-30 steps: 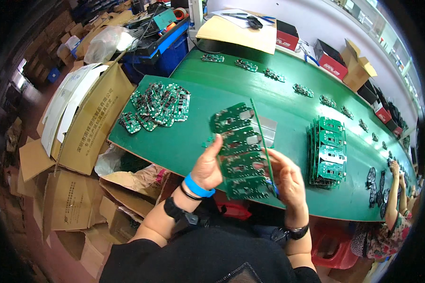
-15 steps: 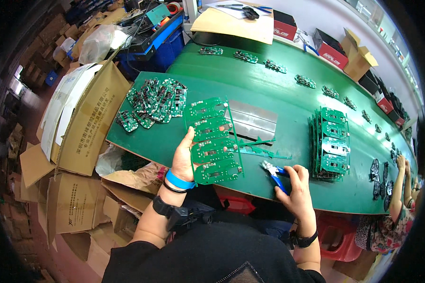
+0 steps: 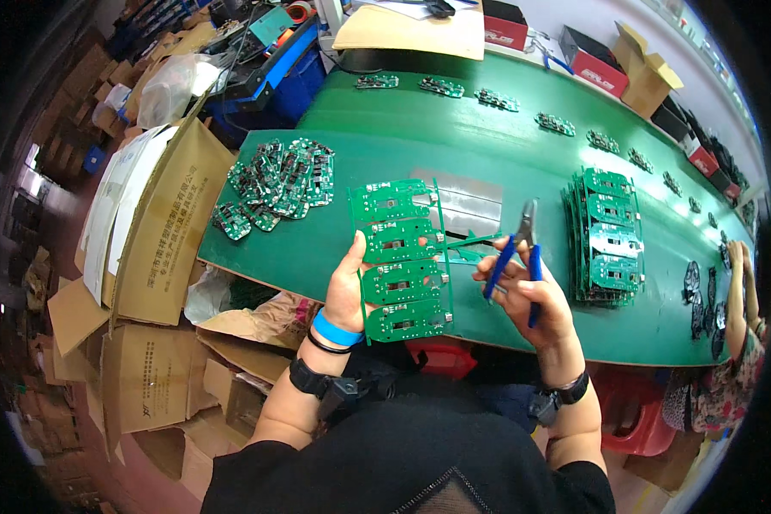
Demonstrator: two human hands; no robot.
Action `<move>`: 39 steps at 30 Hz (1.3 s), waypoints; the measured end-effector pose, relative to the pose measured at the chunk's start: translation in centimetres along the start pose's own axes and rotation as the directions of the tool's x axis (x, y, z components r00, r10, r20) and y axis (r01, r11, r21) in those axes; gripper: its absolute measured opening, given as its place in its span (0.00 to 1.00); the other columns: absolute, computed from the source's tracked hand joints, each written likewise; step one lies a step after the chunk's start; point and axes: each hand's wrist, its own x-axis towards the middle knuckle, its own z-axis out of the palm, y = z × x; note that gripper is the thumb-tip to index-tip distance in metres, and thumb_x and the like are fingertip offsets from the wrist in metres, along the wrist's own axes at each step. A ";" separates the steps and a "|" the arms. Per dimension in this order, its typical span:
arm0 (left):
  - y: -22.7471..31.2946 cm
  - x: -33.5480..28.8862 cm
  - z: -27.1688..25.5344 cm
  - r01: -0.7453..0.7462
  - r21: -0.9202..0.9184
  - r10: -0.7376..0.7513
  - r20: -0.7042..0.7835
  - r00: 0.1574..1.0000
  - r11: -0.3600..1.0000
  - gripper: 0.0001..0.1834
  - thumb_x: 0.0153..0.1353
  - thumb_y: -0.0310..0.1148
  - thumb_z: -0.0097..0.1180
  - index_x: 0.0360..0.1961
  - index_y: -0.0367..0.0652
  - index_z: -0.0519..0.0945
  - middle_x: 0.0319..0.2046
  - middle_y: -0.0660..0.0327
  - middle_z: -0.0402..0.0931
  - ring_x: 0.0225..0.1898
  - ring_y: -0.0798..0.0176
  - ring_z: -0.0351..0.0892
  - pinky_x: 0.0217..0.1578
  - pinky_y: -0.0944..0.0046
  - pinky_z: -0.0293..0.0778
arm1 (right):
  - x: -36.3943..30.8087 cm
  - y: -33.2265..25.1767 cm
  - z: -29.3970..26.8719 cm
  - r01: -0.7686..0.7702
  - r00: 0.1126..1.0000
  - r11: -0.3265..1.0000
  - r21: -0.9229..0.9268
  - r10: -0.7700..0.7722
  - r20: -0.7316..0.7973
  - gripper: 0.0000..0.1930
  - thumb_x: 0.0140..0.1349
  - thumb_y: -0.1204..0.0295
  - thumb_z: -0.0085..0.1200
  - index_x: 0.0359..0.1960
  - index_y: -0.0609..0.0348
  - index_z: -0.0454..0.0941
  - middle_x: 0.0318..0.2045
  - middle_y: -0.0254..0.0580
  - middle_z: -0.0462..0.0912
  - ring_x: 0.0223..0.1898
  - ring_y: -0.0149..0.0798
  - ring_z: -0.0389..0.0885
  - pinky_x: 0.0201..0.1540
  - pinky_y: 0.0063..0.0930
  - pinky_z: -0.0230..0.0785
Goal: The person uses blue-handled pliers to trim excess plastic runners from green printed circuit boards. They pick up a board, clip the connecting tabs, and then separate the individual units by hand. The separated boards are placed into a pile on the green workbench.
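Observation:
My left hand point(image 3: 348, 287) grips the left edge of a green circuit board panel point(image 3: 403, 281), which has several joined boards in a column between thin side rails. In my right hand point(image 3: 535, 300) is a pair of side cutters point(image 3: 525, 248) with blue handles, its jaws pointing up and away from me, apart from the panel. Behind the panel lie a grey metal plate point(image 3: 475, 204) and thin green cut-off strips point(image 3: 469, 254) on the green worktable point(image 3: 505, 154). To the right stands a stack of similar panels point(image 3: 610, 236); at the left lies a heap of separated boards point(image 3: 287, 178).
A row of small board piles point(image 3: 555, 124) runs along the table's far side. Cardboard boxes point(image 3: 176, 223) crowd the left edge. Black parts point(image 3: 702, 300) lie at the right near another person's hands point(image 3: 739, 257). A red stool point(image 3: 638, 420) stands below the table.
My right hand has lifted the side cutters off the table area and turned their jaws upward. The panel in my left hand has shifted slightly right and straightened.

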 end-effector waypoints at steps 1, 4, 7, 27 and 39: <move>-0.1 -0.1 0.1 0.004 0.030 -0.003 -0.013 1.000 1.000 0.39 0.69 0.61 0.28 0.69 0.41 0.57 0.64 0.48 0.62 0.64 0.40 0.63 0.60 0.36 0.64 | 0.4 -0.1 0.2 0.032 0.999 0.992 -0.123 -0.029 0.028 0.33 0.52 0.69 0.57 0.62 0.61 0.64 0.50 0.46 0.76 0.54 0.39 0.73 0.59 0.35 0.61; 0.0 -0.1 0.0 0.054 0.011 -0.054 -0.002 0.999 0.998 0.39 0.69 0.62 0.26 0.69 0.41 0.56 0.64 0.46 0.62 0.64 0.40 0.64 0.60 0.37 0.64 | 1.4 -1.4 1.2 0.311 0.931 0.433 -0.846 -0.318 0.179 0.28 0.50 0.72 0.57 0.57 0.58 0.72 0.46 0.46 0.77 0.51 0.45 0.74 0.56 0.39 0.63; -0.1 -0.2 0.2 0.097 0.078 -0.098 0.010 0.995 0.992 0.39 0.70 0.61 0.25 0.69 0.41 0.57 0.63 0.45 0.63 0.62 0.41 0.66 0.59 0.38 0.66 | 2.4 -2.4 2.6 0.252 0.826 -0.237 -0.938 -0.453 0.336 0.31 0.40 0.75 0.57 0.54 0.54 0.77 0.43 0.49 0.75 0.46 0.52 0.71 0.53 0.41 0.64; -1.1 -1.1 3.0 -0.085 0.294 0.079 0.034 0.996 0.952 0.29 0.74 0.50 0.26 0.70 0.47 0.51 0.60 0.51 0.66 0.57 0.55 0.74 0.54 0.53 0.77 | 2.7 -1.4 4.4 0.113 0.807 -0.475 -0.873 -0.468 0.359 0.31 0.42 0.69 0.62 0.54 0.47 0.77 0.44 0.41 0.75 0.48 0.47 0.71 0.52 0.41 0.60; -1.0 -1.4 2.5 -0.084 0.375 0.087 0.009 0.996 0.923 0.29 0.74 0.49 0.27 0.70 0.45 0.50 0.60 0.52 0.66 0.58 0.59 0.72 0.55 0.57 0.75 | 2.5 -1.5 4.6 0.112 0.811 -0.482 -0.869 -0.461 0.360 0.31 0.42 0.66 0.63 0.55 0.48 0.76 0.43 0.42 0.74 0.48 0.46 0.71 0.51 0.42 0.60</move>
